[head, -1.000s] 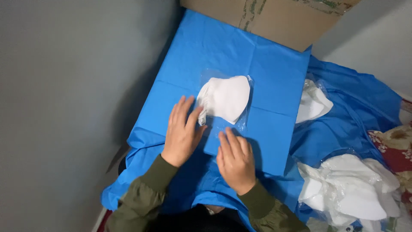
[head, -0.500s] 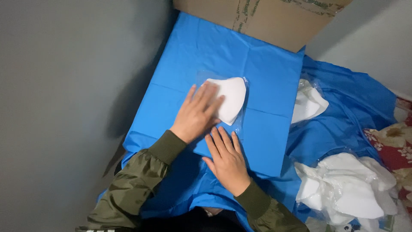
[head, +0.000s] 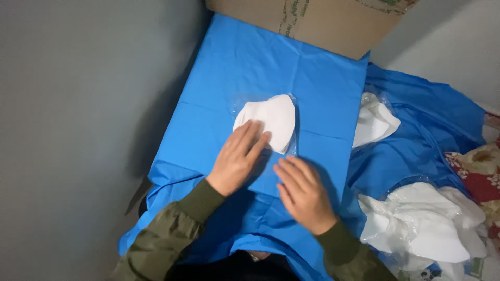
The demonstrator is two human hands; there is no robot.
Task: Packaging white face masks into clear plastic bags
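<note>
Both hands have shifted over the last second. Left hand (head: 237,162) has slid up from the bare blue sheet (head: 271,67) until its fingertips (head: 253,136) press on the lower edge of the white mask pack (head: 271,122); half a second ago it covered more of the pack and has since drawn back slightly. Right hand (head: 302,192) has turned and now lies flat on the sheet just below and right of the pack, not touching it.

Neither hand grasps anything: both are spread, palms down, fingers extended. The pack, white cupped pieces in a clear wrapper, lies near the middle of the folded sheet, which rests on a raised surface in front of a cardboard box (head: 317,23).

Judgement: the pack is being pressed flat and held in place on the sheet.

More wrapped white pieces (head: 372,122) and a larger heap (head: 427,226) lie to the right on crumpled blue fabric, well apart from the hands.
</note>
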